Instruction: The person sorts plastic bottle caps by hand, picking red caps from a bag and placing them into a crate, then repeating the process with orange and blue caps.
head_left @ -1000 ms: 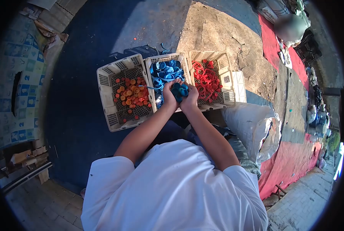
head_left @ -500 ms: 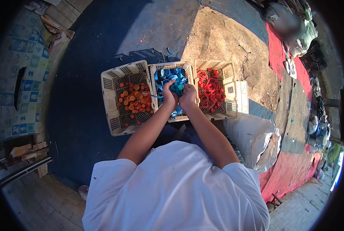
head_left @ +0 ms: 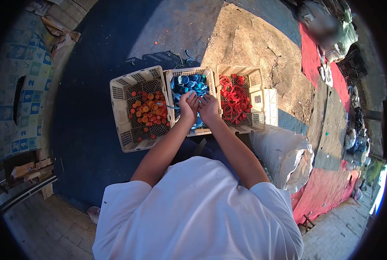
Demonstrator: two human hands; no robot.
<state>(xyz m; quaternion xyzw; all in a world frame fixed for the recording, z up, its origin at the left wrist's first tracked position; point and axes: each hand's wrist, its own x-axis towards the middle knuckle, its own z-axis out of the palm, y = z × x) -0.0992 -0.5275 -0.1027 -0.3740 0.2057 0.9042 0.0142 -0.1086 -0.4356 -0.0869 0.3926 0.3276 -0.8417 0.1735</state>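
Note:
The middle crate holds a heap of blue plastic caps and strips. Over the near part of that heap are both my hands, side by side with fingers curled inward. My left hand is closed, and what it holds is hidden. Close beside it, my right hand is closed too; a bit of blue shows near its fingertips, too small to name. A thin blue strip sticks out left of my left hand, over the crate's edge. Between the wrists, more blue pieces show.
At left stands a crate with orange and red caps. The right crate contains red caps and strips. A white sack lies near my right arm. Blue sheeting covers the floor at left.
A teal-green piece visible between my hands earlier is out of sight now. My fingers have curled in, and the hands have shifted slightly. The view has moved a little.

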